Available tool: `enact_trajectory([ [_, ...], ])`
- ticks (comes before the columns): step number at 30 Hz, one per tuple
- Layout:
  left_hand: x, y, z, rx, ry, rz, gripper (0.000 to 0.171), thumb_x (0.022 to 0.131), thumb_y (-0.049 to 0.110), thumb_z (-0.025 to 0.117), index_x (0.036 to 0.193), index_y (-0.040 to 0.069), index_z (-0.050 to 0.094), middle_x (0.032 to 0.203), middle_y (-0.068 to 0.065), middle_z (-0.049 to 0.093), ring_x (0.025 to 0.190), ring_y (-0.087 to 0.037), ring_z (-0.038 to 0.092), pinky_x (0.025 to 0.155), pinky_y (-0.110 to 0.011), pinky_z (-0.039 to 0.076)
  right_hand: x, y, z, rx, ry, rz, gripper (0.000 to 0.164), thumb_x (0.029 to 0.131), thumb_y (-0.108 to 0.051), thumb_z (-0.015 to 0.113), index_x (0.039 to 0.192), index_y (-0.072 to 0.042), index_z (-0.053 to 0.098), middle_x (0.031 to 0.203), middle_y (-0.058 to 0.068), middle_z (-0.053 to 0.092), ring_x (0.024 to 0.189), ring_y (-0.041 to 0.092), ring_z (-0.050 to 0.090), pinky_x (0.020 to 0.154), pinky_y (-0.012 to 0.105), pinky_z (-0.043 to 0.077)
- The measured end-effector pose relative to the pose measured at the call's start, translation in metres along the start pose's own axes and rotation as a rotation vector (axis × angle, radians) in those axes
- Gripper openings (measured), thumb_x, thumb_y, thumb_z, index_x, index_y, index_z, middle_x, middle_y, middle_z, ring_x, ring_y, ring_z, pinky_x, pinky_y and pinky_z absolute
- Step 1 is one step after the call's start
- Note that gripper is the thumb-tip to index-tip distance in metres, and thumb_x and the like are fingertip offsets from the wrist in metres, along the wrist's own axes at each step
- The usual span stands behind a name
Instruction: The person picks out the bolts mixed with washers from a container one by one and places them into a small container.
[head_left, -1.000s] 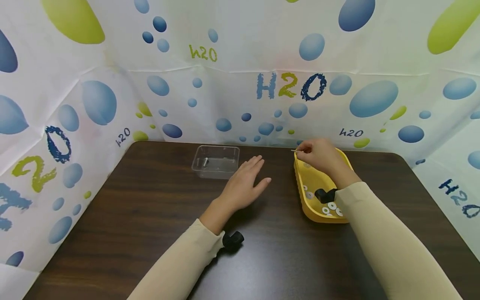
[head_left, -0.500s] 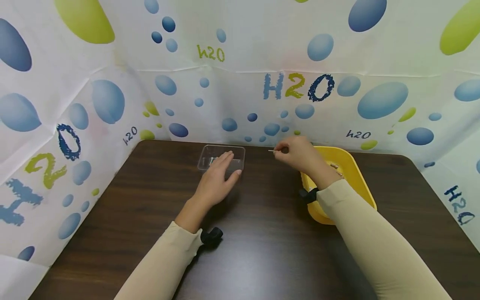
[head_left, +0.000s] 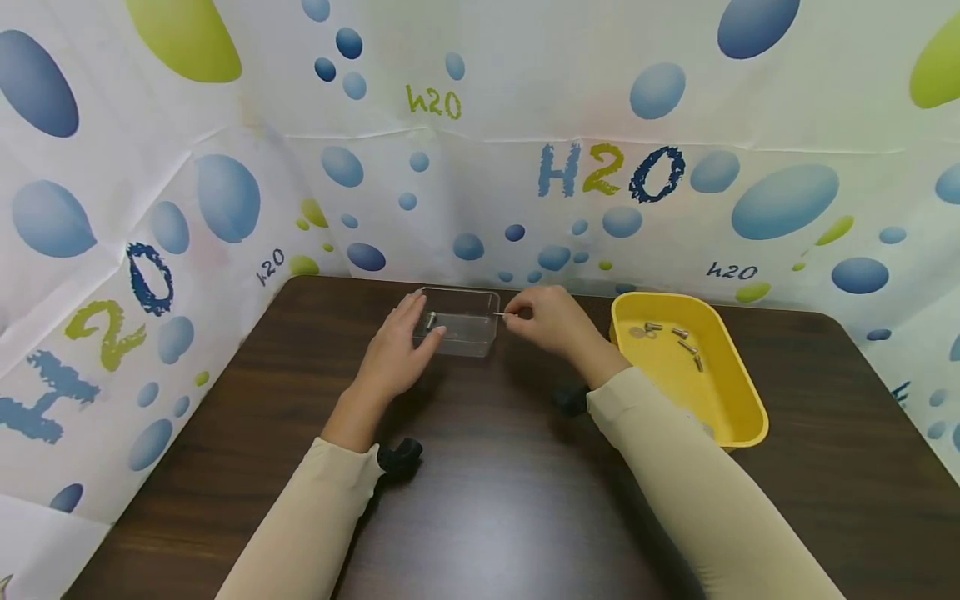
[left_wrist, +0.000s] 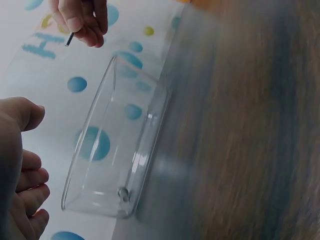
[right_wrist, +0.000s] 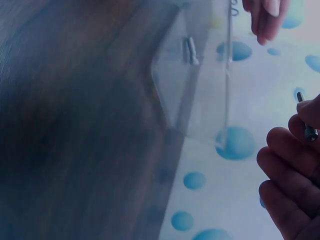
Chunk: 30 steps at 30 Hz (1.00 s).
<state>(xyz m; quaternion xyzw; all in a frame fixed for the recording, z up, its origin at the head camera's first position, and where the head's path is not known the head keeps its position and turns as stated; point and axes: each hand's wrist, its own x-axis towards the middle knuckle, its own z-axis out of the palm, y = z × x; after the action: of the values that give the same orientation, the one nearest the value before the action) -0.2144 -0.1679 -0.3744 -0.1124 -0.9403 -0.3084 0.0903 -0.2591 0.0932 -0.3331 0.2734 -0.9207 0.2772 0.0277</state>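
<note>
Tbl (head_left: 480, 467): bolt (head_left: 431, 321) in clear box (head_left: 459, 343), bolts (head_left: 687, 347) in yellow tray (head_left: 663, 371), R fingers (right_wrist: 285, 172) pinching thin bolt (right_wrist: 310, 133), L fingers (head_left: 405, 311) relaxed.

A screened-off work spot, whether in a home or a lab unclear: a dark wood-grain counter (head_left: 480, 500) with a white sheet (head_left: 510, 75) around it, printed with drops (head_left: 785, 202).

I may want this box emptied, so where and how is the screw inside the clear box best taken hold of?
Probably by the middle of its shaft, coming straight down from above. The screw appears to lie on the floor of the clear box, near its left end; the walls hinder a sideways reach, but the top is open. Its slim, elongated shape suits a pinch across its length.
</note>
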Motion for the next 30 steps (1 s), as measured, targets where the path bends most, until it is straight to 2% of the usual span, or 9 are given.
enact_trajectory([
  [8,0.004,-0.012,-0.005,0.011,-0.051,-0.057,0.066,0.1,0.036,0.05,0.154,0.003,0.03,0.163,-0.011,0.022,0.151,-0.03,0.018,0.12,-0.053,0.021,0.013,-0.007,0.027,0.017,-0.021,-0.027,0.019,0.092,-0.021,0.065,0.101,-0.011,0.078,0.1,0.002,0.075,0.088,0.018,0.066,0.082,0.036,0.056],
  [13,0.006,-0.017,-0.004,0.018,-0.054,-0.076,0.065,0.1,0.034,0.05,0.153,0.002,0.031,0.163,-0.012,0.023,0.151,-0.03,0.019,0.12,-0.052,0.021,0.02,-0.011,0.038,0.005,-0.043,-0.043,0.019,0.092,-0.021,0.065,0.101,-0.012,0.078,0.099,0.002,0.075,0.085,0.016,0.066,0.079,0.034,0.056],
  [23,0.009,-0.021,0.003,-0.002,-0.08,-0.115,0.065,0.101,0.033,0.049,0.154,0.002,0.03,0.163,-0.014,0.022,0.151,-0.029,0.018,0.121,-0.05,0.021,0.028,-0.013,0.048,-0.04,-0.073,-0.124,0.018,0.092,-0.02,0.064,0.098,-0.009,0.077,0.097,0.003,0.073,0.09,0.023,0.068,0.082,0.035,0.055],
  [30,0.011,-0.021,0.006,0.001,-0.085,-0.135,0.064,0.102,0.034,0.047,0.153,0.0,0.03,0.163,-0.015,0.023,0.151,-0.03,0.019,0.121,-0.05,0.021,0.035,-0.015,0.053,-0.048,-0.084,-0.145,0.019,0.092,-0.019,0.064,0.099,-0.008,0.077,0.097,0.004,0.074,0.091,0.022,0.068,0.083,0.035,0.055],
])
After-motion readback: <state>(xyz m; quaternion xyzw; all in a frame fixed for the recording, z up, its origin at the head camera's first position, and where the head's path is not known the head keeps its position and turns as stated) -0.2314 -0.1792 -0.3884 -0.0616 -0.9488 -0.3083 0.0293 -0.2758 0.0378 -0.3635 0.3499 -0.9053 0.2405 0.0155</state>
